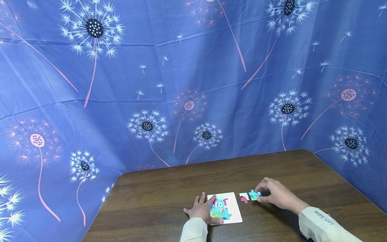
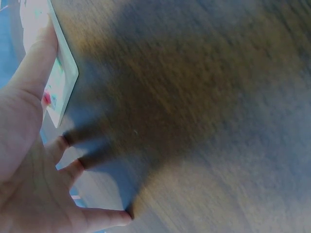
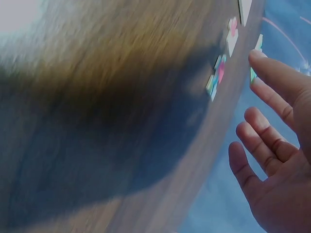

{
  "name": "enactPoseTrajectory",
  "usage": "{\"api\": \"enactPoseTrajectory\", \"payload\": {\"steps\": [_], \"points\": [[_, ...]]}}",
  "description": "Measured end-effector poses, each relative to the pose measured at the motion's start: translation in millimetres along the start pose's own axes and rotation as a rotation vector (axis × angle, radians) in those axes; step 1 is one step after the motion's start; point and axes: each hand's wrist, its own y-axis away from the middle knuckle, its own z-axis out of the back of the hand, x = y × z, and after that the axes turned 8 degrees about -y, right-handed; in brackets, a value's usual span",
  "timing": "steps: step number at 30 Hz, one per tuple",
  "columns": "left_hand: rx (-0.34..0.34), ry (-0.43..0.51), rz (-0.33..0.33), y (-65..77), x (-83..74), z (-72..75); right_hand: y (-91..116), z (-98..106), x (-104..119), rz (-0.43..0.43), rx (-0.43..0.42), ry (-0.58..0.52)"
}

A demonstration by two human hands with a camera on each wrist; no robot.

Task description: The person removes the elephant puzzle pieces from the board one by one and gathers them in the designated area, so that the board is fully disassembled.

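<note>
A white square puzzle board (image 1: 234, 210) with a blue cartoon elephant picture lies on the table. My left hand (image 1: 199, 210) rests at its left side, thumb and one finger on the board and the other fingers spread on the wood. In the left wrist view the thumb (image 2: 38, 65) lies straight over the board (image 2: 68, 80). Right of the board, my right hand (image 1: 276, 195) pinches a small jigsaw piece (image 3: 259, 42) between thumb and forefinger, above the table. Its other fingers are loosely bent. Close by its fingertips is a blue-green piece (image 1: 254, 195).
A white and red jigsaw piece (image 1: 243, 197) lies between the board and the right hand. Two spots of loose pieces show on the table in the right wrist view. The brown wooden table (image 1: 145, 201) meets a blue dandelion-print cloth (image 1: 169, 84) behind and at both sides.
</note>
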Motion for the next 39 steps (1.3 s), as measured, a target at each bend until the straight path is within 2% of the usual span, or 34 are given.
{"api": "enactPoseTrajectory", "payload": {"steps": [7,16,23,39], "points": [[0.028,0.003,0.008,-1.8,-0.6,0.5,4,8,-10,-0.022,-0.015,0.010],[0.039,0.000,0.008,-1.7,-0.5,0.9,10,16,-24,-0.049,-0.025,0.054],[0.045,0.001,0.010,-1.6,-0.6,1.9,13,19,-33,-0.079,-0.026,0.048],[0.046,0.004,0.020,1.3,-2.6,5.4,14,17,-42,-0.176,0.000,0.037]]}}
